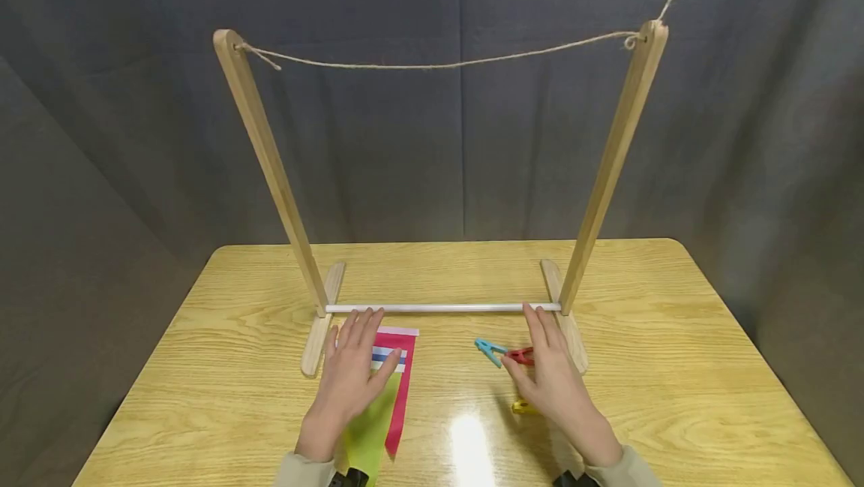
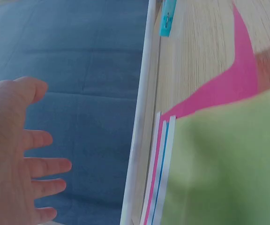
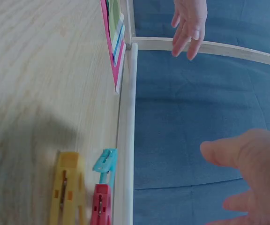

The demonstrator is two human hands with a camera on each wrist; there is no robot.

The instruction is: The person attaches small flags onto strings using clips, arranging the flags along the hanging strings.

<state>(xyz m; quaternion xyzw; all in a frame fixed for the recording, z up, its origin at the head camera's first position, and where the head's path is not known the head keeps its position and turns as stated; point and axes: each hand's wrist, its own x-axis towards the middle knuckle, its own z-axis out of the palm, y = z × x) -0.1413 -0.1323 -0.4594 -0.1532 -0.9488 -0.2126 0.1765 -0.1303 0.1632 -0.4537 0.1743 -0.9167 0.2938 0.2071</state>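
My left hand [image 1: 352,371] hovers with fingers extended over a small stack of cloth pennants. A green pennant [image 1: 373,431] lies over a pink pennant [image 1: 409,367], and white and blue top bands show between them. My right hand [image 1: 555,378], fingers also extended, is above several clothespins. The blue clothespin [image 1: 490,350] lies farthest left, beside the red clothespin [image 1: 520,356]. Nearer me sits the yellow clothespin [image 1: 523,407], partly hidden by the right hand in the head view. Both hands hold nothing.
A wooden frame stands behind the hands: a left post [image 1: 273,172], a right post [image 1: 614,164], and a white rod [image 1: 445,308] joining them low down. Twine [image 1: 405,67] sags between the post tops. The wooden table [image 1: 445,367] backs onto a dark curtain [image 1: 405,172].
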